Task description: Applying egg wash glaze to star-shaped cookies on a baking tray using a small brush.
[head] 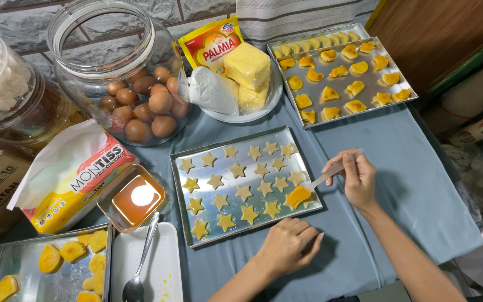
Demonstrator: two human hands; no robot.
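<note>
A metal baking tray in the middle of the table holds several star-shaped cookies. My right hand grips a pastry brush, whose yellow bristles rest on a star cookie at the tray's near right corner. My left hand lies on the blue cloth just below the tray's front edge, fingers loosely curled, holding nothing. A small glass dish of orange egg wash stands left of the tray.
A big glass jar of brown eggs stands at the back left. A plate with butter blocks and a tray of glazed cookies sit behind. A white dish with a spoon, a flour bag and another cookie tray lie left.
</note>
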